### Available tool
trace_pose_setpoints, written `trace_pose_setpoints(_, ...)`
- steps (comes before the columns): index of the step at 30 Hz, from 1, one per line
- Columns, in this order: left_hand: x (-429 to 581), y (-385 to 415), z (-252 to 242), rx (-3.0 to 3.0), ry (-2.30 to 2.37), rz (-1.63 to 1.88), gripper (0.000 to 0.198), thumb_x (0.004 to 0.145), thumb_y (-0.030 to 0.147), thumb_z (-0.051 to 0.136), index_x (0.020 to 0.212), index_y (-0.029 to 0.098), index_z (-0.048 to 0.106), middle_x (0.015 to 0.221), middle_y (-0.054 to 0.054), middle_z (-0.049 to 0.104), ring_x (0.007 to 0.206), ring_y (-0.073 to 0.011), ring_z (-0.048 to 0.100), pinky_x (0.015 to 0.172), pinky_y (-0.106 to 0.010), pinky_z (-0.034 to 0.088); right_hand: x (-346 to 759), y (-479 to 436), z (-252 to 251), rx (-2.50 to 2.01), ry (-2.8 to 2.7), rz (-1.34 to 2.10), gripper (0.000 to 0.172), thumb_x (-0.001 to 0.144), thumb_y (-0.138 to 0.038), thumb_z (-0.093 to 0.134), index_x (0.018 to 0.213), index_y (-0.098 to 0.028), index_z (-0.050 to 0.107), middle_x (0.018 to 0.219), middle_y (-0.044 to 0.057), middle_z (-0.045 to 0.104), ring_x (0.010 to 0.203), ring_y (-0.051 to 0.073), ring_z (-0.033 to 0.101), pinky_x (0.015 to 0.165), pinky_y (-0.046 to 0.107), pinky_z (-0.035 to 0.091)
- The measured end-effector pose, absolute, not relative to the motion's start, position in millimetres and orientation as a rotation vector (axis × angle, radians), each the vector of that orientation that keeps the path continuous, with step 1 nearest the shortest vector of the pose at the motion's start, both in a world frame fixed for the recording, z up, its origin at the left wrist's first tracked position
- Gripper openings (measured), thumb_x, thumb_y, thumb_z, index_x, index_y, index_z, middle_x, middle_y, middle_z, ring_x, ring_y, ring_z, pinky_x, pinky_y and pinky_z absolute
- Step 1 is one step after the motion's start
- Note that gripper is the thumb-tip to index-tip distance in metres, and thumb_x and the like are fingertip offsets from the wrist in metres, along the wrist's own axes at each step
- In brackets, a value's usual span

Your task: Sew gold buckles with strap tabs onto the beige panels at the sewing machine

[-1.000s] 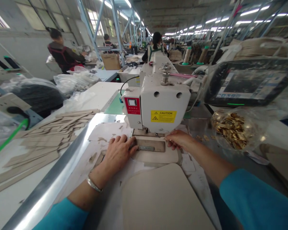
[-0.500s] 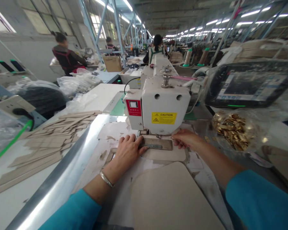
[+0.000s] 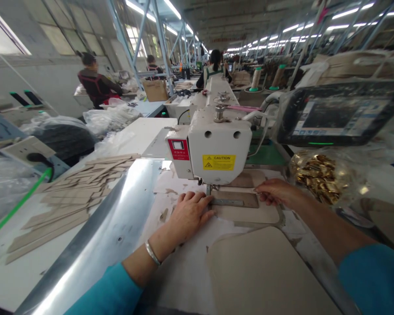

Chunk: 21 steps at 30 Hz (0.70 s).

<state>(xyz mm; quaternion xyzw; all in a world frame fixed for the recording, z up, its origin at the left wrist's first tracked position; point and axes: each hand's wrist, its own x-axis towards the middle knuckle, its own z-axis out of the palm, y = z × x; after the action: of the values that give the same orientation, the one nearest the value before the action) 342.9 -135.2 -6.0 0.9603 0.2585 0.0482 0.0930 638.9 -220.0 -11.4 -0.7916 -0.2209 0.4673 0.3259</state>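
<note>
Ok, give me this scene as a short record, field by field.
Left hand: palm down, fingertips at the metal strip's left end
Right hand: fingertips together by the brown rectangle's right end
Centre: white machine head, yellow caution label
Foreground: beige panel, rounded corners
Left side: overlapping beige strips
Right side: bagged gold-coloured pieces, below a screen

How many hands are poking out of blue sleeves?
2. The left hand is at the left end of the metal strip; the right hand is beyond its right end. Both show clearly.
</note>
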Motion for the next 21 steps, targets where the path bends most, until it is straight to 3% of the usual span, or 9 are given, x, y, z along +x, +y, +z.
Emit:
trace_pose_setpoints(11,348.2,-142.5,-9.1,2.873,0.712,0.151,0.048,0.097,0.048,0.043,0.139,0.025,0.046,0.133,-0.008,0.055,0.119,-0.0281,0.049,0.104,-0.047,0.035,655.3,-230.1,-19.4,-2.062,-0.595,1.199,0.007,0.080,-0.020,0.061,0.076,-0.015,0.058,0.055,0.001,0.063,0.039,0.009,0.054,0.038,0.017,0.035)
trace_pose_setpoints(21,343.4,-192.8,17.7,2.702,0.507,0.021,0.028,0.094,0.030,0.050,0.119,0.022,0.058,0.113,-0.008,0.061,0.104,-0.0248,0.056,0.094,-0.041,0.047,642.9,-240.7,-11.1,-2.040,-0.630,1.193,0.010,0.083,-0.017,0.059,0.074,-0.016,0.053,0.055,0.000,0.064,0.039,0.010,0.056,0.037,0.017,0.032)
